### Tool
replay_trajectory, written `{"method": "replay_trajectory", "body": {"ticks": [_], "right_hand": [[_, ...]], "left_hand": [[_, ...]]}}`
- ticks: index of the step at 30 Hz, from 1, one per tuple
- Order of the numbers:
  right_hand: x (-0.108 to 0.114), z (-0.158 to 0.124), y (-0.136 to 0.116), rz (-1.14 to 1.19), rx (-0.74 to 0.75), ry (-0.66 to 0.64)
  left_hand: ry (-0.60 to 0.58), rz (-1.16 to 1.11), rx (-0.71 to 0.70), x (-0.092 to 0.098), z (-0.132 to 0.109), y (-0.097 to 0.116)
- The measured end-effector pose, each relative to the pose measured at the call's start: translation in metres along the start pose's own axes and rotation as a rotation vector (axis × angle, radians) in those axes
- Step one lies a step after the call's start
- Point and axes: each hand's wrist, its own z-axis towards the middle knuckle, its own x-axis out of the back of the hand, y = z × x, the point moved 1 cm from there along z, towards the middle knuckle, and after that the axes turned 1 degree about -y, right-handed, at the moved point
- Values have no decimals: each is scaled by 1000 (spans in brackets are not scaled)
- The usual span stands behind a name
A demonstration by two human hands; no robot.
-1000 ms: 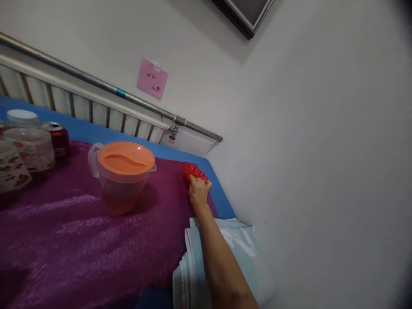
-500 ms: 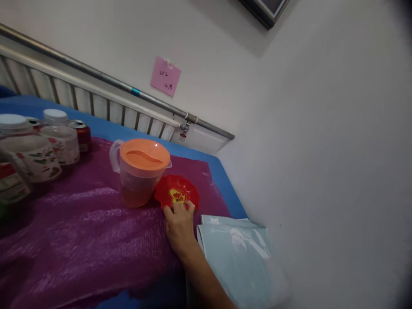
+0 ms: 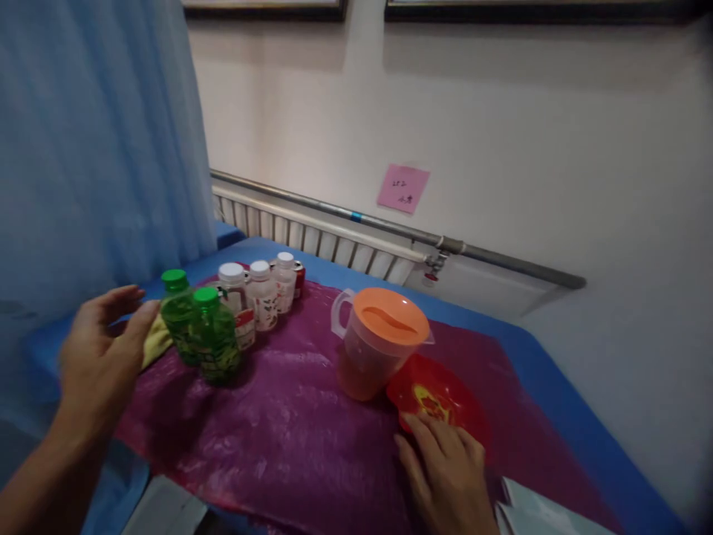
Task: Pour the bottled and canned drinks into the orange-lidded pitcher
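Note:
My right hand (image 3: pixel 448 468) is at the near rim of a red scalloped dish (image 3: pixel 462 397) with a yellow print, fingers over the edge and thumb outside. Behind the dish stands a clear plastic pitcher (image 3: pixel 362 364) with an orange lid and some liquid low inside. On the left, my left hand (image 3: pixel 103 349) is raised, thumb and fingers apart, holding nothing. Beside it are two green-capped green bottles, the nearer one (image 3: pixel 218 345) and the farther one (image 3: pixel 181 319). A yellow cloth (image 3: pixel 156 342) lies partly hidden behind that hand.
Several clear bottles with white caps (image 3: pixel 264 301) and a red can (image 3: pixel 299 279) stand behind the green bottles. Purple plastic sheeting (image 3: pixel 290 423) covers the blue table. Light folded cloth (image 3: pixel 546 513) lies at lower right. A blue curtain (image 3: pixel 94 148) hangs left; a radiator (image 3: pixel 328 244) lines the wall.
The view has swung left and levelled, bringing the curtain, the green bottles and my left hand into sight. My right hand stays at the red dish's near rim.

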Motion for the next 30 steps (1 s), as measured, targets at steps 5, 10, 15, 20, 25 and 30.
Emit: {"method": "replay_trajectory", "body": {"ticks": [5, 10, 15, 20, 25, 30], "right_hand": [[2, -5, -4, 23, 97, -37], [2, -11, -8, 57, 75, -63], [-1, -9, -15, 75, 84, -42], [-1, -9, -19, 96, 66, -56], [2, -6, -24, 148, 51, -62], [17, 8, -42, 290, -60, -47]], "left_hand": [[-89, -5, -3, -10, 21, -1], [-2, 155, -162, -12, 8, 9], [-109, 187, -198, -14, 2, 13], [-224, 187, -149, -21, 6, 7], [-244, 168, -186, -21, 8, 10], [-161, 12, -260, -7, -26, 29]]}}
